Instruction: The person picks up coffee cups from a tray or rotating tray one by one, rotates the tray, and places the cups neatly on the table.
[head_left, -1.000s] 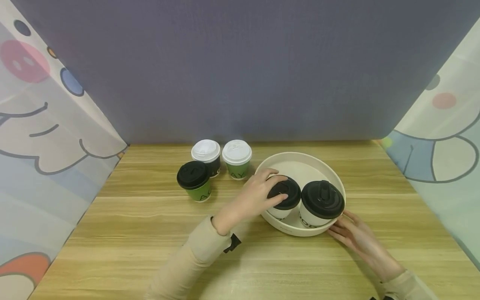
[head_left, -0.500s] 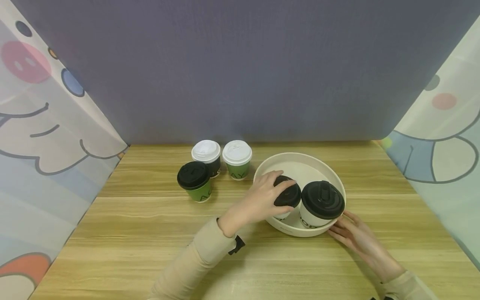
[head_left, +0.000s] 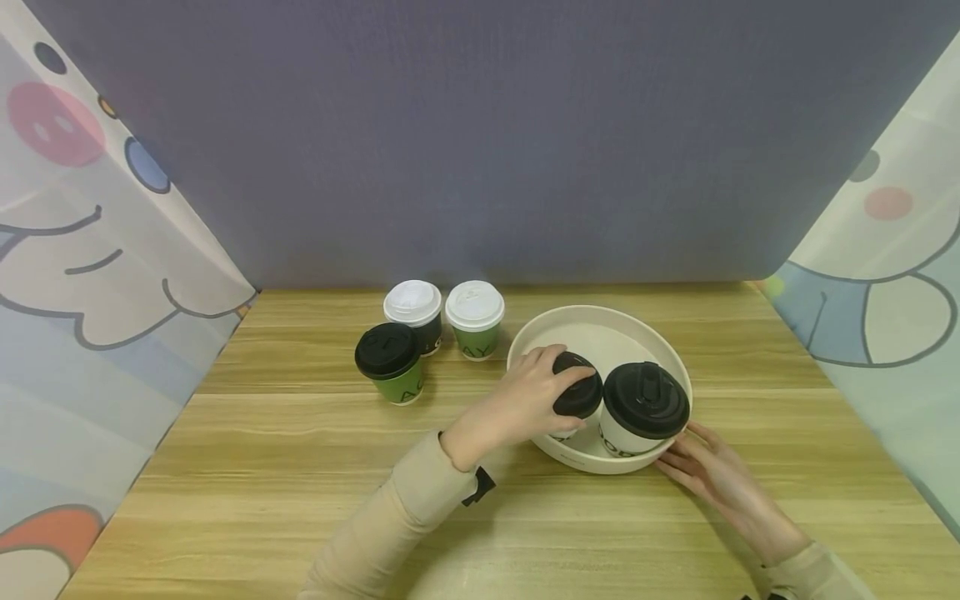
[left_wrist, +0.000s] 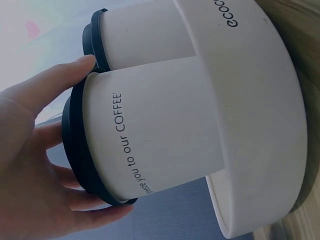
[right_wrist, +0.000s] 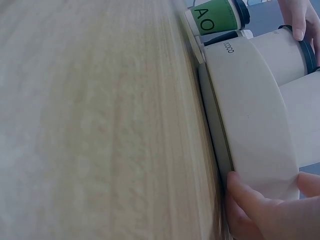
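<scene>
A round cream tray (head_left: 603,336) on the table bears two white paper coffee cups with black lids. My left hand (head_left: 525,398) reaches over the tray's left side and grips the left coffee cup (head_left: 579,397) by its lid. In the left wrist view, the thumb and fingers of that hand (left_wrist: 30,150) span the lid, and this cup (left_wrist: 155,125) stands inside the tray wall. The larger right cup (head_left: 647,402) stands close beside it. My right hand (head_left: 708,468) holds the tray's near right edge; in the right wrist view its fingers pinch the tray wall (right_wrist: 250,110).
Left of the tray stand a green cup with a black lid (head_left: 390,360), a dark cup with a white lid (head_left: 412,304) and a green cup with a white lid (head_left: 476,317). A grey panel (head_left: 495,167) rises behind the wooden table (head_left: 285,467).
My left hand has shifted slightly to the right and its fingers have closed in around the left cup's lid. The right hand and the tray look nearly still.
</scene>
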